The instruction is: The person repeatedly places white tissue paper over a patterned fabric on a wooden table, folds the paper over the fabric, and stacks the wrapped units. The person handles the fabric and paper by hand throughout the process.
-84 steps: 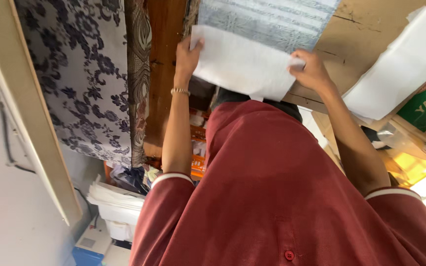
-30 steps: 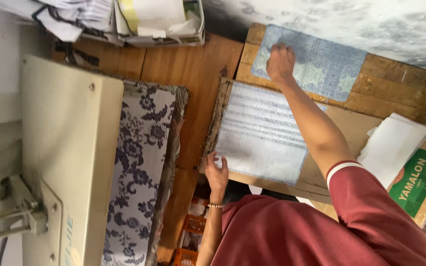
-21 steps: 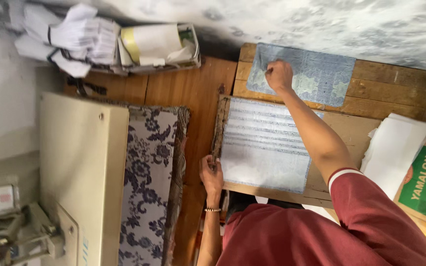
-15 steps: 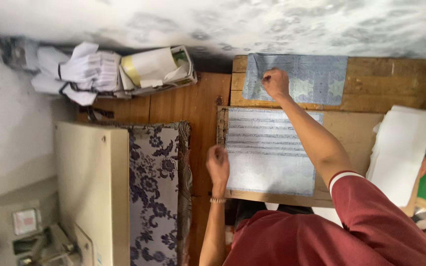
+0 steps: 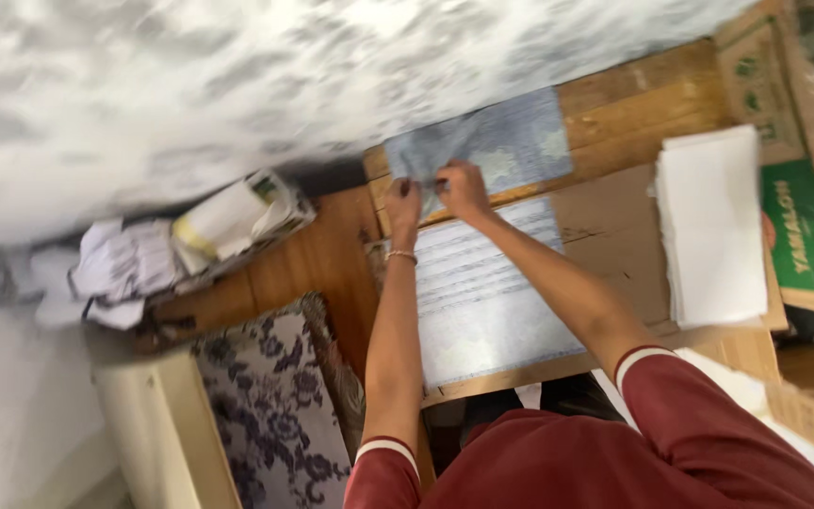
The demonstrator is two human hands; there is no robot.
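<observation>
Both my hands reach to the far end of the wooden table [image 5: 633, 104]. My left hand [image 5: 403, 205] and my right hand [image 5: 462, 185] pinch the near left corner of a grey-blue patterned sheet [image 5: 511, 141] that lies on the table's far boards. Between my forearms lies a larger pale sheet with fine lines [image 5: 482, 292], flat on a brown cardboard board [image 5: 614, 236]. A thin bracelet sits on my left wrist. My sleeves are dark red with a white trim.
A stack of white paper [image 5: 708, 226] lies to the right, beside a green and brown carton [image 5: 798, 217]. Left of the table stands a cream machine [image 5: 157, 434] with a floral cloth [image 5: 270, 405]. A tray of crumpled papers [image 5: 190, 245] sits by the wall.
My left hand has moved from the near edge of the lined sheet up to the grey-blue sheet, joining my right hand at its corner. The camera view has tilted and shifted.
</observation>
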